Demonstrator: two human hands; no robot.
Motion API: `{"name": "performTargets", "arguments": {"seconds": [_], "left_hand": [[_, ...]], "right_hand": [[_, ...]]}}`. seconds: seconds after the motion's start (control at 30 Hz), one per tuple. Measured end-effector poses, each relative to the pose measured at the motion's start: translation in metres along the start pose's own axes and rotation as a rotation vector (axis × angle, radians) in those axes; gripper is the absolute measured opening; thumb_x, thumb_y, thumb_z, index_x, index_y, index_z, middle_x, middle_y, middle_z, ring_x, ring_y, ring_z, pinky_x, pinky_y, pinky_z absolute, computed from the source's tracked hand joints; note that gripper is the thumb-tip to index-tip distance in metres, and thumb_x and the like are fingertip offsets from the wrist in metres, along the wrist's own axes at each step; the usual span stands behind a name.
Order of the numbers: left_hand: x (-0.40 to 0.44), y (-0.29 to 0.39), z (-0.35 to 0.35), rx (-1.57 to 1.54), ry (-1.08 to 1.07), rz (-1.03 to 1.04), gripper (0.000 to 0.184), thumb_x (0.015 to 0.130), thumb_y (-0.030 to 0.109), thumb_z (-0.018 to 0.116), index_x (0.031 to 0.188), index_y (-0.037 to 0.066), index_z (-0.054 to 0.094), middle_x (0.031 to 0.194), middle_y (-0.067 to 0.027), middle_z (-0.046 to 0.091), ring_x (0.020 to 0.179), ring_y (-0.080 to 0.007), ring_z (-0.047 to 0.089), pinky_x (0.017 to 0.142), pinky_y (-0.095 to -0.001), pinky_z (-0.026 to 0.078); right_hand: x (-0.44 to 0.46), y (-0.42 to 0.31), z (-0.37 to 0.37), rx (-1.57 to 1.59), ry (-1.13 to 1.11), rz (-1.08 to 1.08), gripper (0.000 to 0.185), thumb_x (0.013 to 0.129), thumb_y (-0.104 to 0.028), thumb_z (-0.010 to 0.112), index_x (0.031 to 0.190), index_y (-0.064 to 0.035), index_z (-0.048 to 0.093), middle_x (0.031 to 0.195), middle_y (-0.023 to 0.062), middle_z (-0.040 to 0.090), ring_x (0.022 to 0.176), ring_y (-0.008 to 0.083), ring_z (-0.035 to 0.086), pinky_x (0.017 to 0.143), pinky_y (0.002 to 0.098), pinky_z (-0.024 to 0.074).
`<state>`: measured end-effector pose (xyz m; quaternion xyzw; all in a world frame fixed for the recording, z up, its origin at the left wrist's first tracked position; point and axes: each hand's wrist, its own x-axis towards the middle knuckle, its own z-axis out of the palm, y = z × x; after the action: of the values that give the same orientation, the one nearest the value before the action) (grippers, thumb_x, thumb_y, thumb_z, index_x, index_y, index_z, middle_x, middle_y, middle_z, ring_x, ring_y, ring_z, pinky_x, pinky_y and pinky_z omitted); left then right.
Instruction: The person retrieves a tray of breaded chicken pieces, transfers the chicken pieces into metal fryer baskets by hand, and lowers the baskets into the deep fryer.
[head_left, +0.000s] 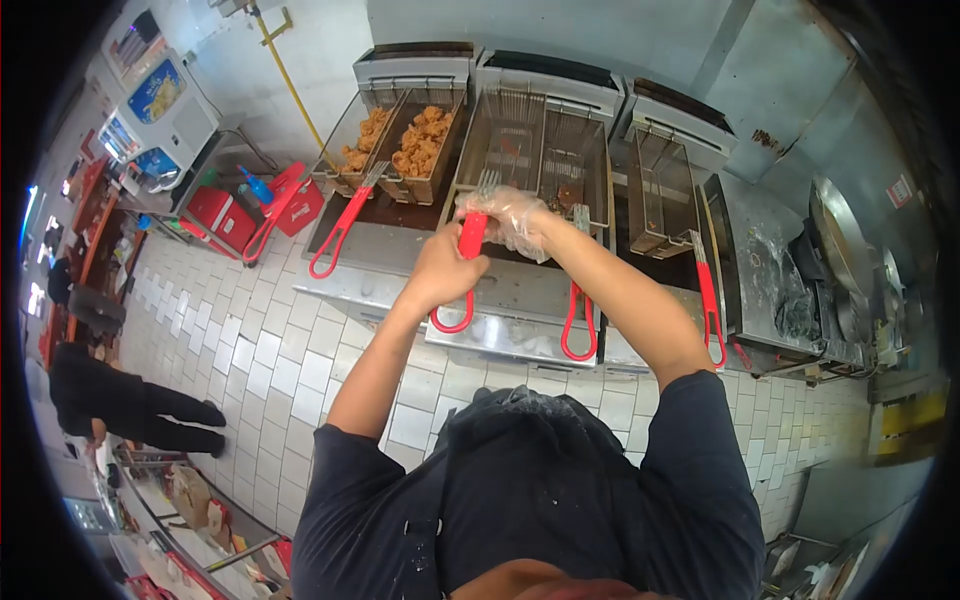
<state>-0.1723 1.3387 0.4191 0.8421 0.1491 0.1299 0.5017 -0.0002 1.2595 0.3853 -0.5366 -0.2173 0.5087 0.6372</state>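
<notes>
My left hand (447, 268), bare, is closed around the red handle of a fryer basket (510, 135) in the middle fryer. My right hand (512, 220), in a clear plastic glove, is closed at the upper end of the same handle, where the metal prongs begin. Dark crumbs show on the mesh. To the right of it sits another wire basket (573, 160) with a red handle. On the left, two baskets hold golden fried chicken (423, 142); their red handles point outward.
A further basket (663, 190) stands in the right fryer, beside a steel counter (765, 270) with a large round pan. At left are red containers (222, 215) and a blue spray bottle (257, 187). A person in dark clothes (130, 400) stands on the tiled floor (270, 370).
</notes>
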Motion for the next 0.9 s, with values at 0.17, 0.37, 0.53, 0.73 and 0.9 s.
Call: {"name": "performTargets", "arguments": {"seconds": [0.17,0.37,0.53,0.73,0.9], "left_hand": [[0.002,-0.046,0.008,0.086,0.004,0.026,0.028,0.069,0.012,0.065,0.092,-0.004,0.058,0.081,-0.0183,0.065,0.075,-0.0301,0.065,0.070,-0.0354,0.050],[-0.006,-0.061,0.020,-0.047,-0.036,-0.065,0.033,0.073,0.010,0.065,0.102,-0.002,0.055,0.078,-0.0120,0.063,0.072,-0.0226,0.062,0.070,-0.0338,0.049],[0.003,-0.067,0.020,-0.108,-0.078,-0.017,0.033,0.077,0.012,0.066,0.104,-0.003,0.054,0.080,-0.0137,0.064,0.074,-0.0267,0.064,0.072,-0.0353,0.050],[-0.021,-0.017,0.016,0.169,0.167,0.138,0.057,0.080,0.019,0.072,0.124,-0.005,0.046,0.087,-0.0135,0.061,0.083,-0.0320,0.060,0.077,-0.0392,0.047],[-0.047,0.026,0.046,0.168,0.422,0.409,0.047,0.082,0.017,0.070,0.122,0.000,0.051,0.090,-0.0087,0.060,0.078,-0.0220,0.055,0.072,-0.0343,0.045]], "right_hand": [[-0.008,-0.002,-0.001,-0.368,-0.057,0.159,0.025,0.083,-0.030,0.073,0.089,-0.0061,0.069,0.077,0.0042,0.067,0.064,0.0117,0.061,0.053,0.0250,0.0475],[-0.117,-0.020,-0.016,-0.985,0.992,-0.453,0.049,0.081,-0.047,0.071,0.099,-0.0018,0.063,0.075,0.0107,0.063,0.072,0.0245,0.063,0.066,0.0395,0.0517],[-0.158,0.025,-0.008,0.614,0.502,0.018,0.043,0.087,-0.040,0.069,0.113,-0.0065,0.060,0.078,0.0028,0.057,0.063,0.0162,0.056,0.057,0.0294,0.0489],[-0.150,0.017,-0.026,0.416,0.480,-0.100,0.022,0.090,-0.027,0.067,0.102,-0.0106,0.058,0.063,-0.0063,0.044,0.045,0.0023,0.033,0.041,0.0178,0.0283],[-0.185,-0.004,-0.034,0.238,0.471,-0.188,0.016,0.086,-0.017,0.069,0.092,-0.0120,0.055,0.059,-0.0079,0.041,0.045,0.0037,0.035,0.040,0.0216,0.0260]]}}
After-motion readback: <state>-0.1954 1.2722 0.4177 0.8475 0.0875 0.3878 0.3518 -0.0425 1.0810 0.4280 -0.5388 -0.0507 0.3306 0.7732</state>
